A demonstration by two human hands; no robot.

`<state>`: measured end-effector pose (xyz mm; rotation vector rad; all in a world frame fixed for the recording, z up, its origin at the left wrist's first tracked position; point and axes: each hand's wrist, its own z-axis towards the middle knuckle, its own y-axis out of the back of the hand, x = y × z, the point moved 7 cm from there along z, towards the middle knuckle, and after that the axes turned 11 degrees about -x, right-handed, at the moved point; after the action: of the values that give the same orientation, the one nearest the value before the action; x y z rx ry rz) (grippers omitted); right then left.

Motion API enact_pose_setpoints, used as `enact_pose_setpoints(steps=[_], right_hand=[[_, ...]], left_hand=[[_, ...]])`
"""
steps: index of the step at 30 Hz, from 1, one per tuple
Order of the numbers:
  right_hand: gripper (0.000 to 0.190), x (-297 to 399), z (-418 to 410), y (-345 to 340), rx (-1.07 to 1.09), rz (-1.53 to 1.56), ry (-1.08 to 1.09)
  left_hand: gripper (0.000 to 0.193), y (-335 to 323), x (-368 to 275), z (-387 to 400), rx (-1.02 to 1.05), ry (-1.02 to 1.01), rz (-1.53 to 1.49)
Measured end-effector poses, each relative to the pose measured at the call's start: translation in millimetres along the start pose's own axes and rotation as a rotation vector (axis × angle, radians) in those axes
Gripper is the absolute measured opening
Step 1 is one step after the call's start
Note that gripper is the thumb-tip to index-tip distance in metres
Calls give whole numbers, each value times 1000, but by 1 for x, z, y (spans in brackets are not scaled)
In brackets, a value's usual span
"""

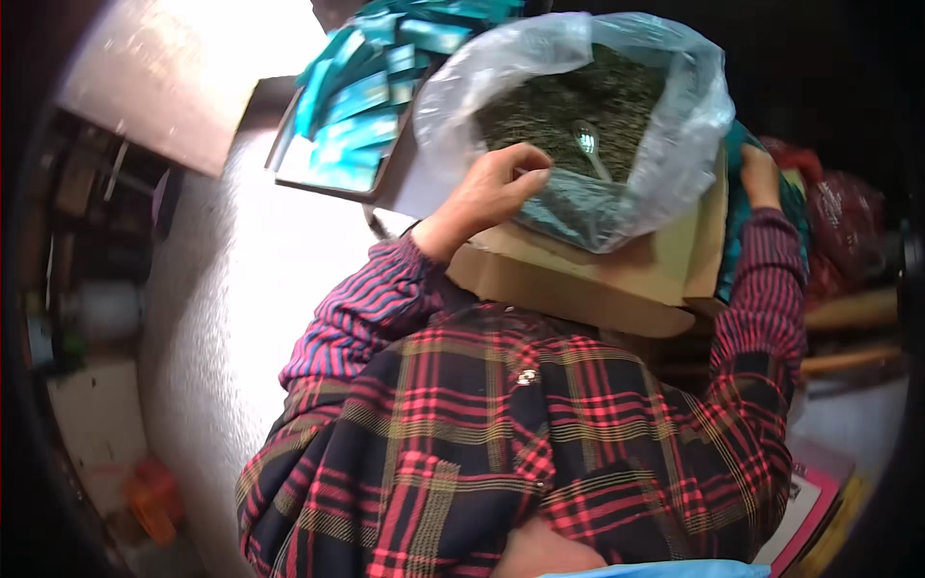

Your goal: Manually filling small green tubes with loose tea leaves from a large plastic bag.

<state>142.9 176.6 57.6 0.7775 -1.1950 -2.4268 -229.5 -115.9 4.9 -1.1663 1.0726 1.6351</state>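
Note:
A clear plastic bag (679, 166) stands open before me, its rim spread around dark, loose dried plant matter (535, 115). On that matter lies a clear plastic spoon (589, 144). The bag rests in a cardboard box (578, 285) with a front flap folded down. My left hand (509, 180) is over the bag's near left rim, fingers curled with thumb and forefinger close together; whether it holds anything cannot be told. To the right of the box, my right hand (760, 173) reaches to teal packets (737, 217); its fingertips are hidden.
At the upper left, a shallow box (325, 189) holds many teal packets (354, 137). Red plastic bags (845, 217) lie at the right. A pink-edged folder or book (813, 506) is at lower right, and an orange object (155, 498) at lower left.

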Motion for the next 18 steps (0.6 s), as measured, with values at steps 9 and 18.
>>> enact_pose_setpoints(steps=[9,18], right_hand=[[23,-9,19,12,66,0,-71],[19,98,31,151,-294,412,-46]], left_hand=[[15,159,0,-21,-579,-151,231],[58,290,81,18,-785,-30,1062]])
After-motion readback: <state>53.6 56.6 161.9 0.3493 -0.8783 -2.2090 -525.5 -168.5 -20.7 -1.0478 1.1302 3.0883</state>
